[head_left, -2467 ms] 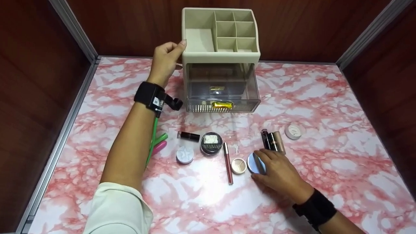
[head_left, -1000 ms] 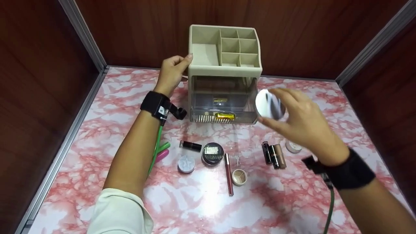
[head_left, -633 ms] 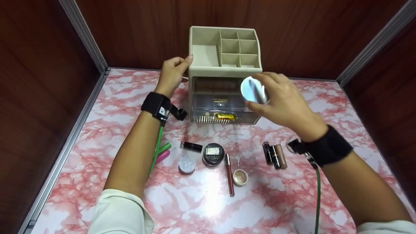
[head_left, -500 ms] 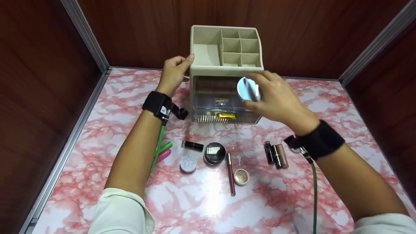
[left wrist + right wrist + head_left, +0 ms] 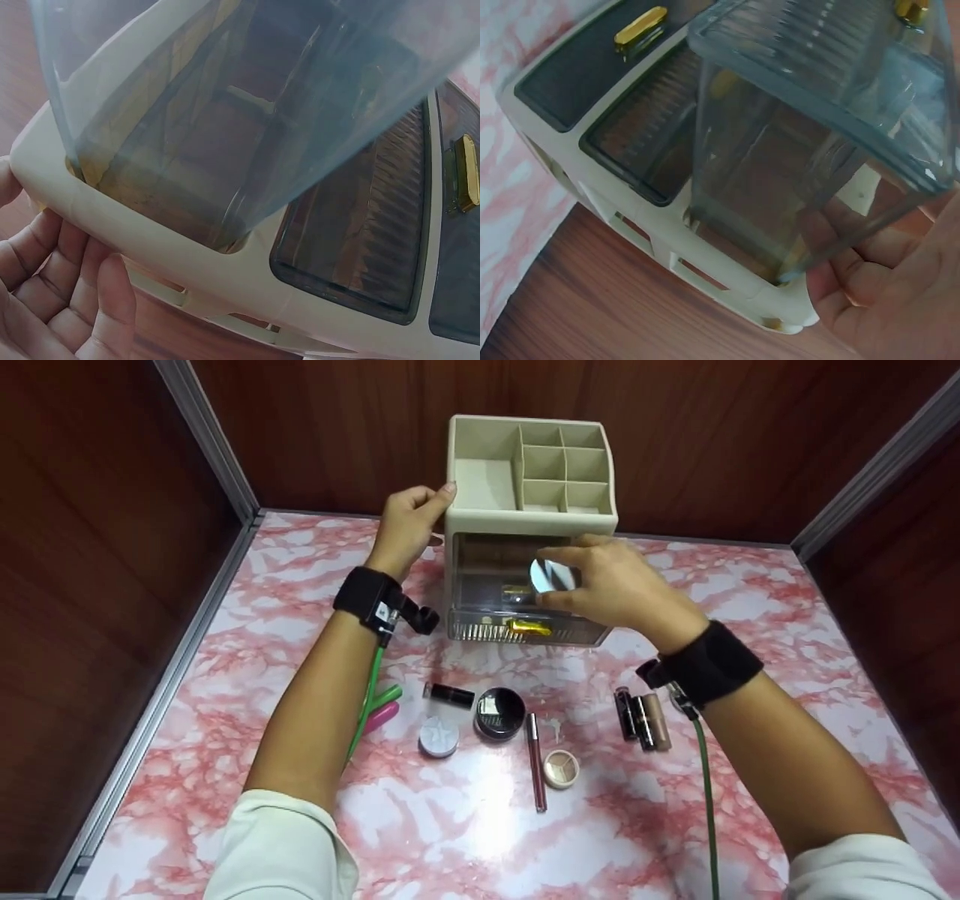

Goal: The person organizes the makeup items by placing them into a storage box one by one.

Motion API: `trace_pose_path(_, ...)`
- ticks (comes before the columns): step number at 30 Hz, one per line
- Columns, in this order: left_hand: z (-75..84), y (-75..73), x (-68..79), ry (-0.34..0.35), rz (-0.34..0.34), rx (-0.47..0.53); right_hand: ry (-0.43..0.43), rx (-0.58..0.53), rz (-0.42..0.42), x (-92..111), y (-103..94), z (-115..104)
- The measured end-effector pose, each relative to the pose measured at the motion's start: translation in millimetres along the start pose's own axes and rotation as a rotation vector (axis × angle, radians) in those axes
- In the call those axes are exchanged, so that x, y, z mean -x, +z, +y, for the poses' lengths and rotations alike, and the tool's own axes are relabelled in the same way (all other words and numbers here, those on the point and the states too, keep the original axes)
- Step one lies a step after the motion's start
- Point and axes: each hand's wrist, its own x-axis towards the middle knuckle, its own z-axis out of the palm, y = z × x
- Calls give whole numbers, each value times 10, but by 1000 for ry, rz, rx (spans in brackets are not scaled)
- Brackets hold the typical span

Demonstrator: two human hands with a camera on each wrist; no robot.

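Observation:
A cream makeup organizer (image 5: 532,522) stands at the back, its clear top drawer (image 5: 472,624) pulled out. My left hand (image 5: 407,525) grips the organizer's left side, thumb on the top rim; its fingers (image 5: 45,262) lie along the side in the left wrist view. My right hand (image 5: 622,585) pinches a round, mirror-shiny compact (image 5: 550,576), tilted, over the open drawer. In the right wrist view that hand (image 5: 892,277) is beside the drawer wall (image 5: 735,187), its fingertips partly seen through the clear plastic.
On the marbled table lie a black lipstick (image 5: 452,695), a black-lidded jar (image 5: 500,714), a pale pot (image 5: 439,736), a lip gloss (image 5: 538,769), a three-part palette (image 5: 561,769) and several tubes (image 5: 643,721). Green (image 5: 388,695) and pink (image 5: 381,717) tubes sit by the left forearm.
My right hand has picked the compact up off the table and brought it up and leftward over the open drawer. My left hand keeps its grip on the organizer.

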Motion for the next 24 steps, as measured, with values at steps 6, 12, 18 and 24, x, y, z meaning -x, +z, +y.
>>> trace_pose_path(6, 2, -19, 7, -12, 2, -14, -14, 53, -99, -50, 35, 14)
trace_pose_path(12, 14, -86, -4, -6, 20, -14, 35, 129, -287, -162, -2, -34)
trace_pose_path(18, 19, -131, 4, -42, 19, 16, 62, 129, -389, -267, -1, -83)
trace_pose_path(24, 22, -146, -5, -41, 11, 15, 72, 129, -405, -314, 14, -74)
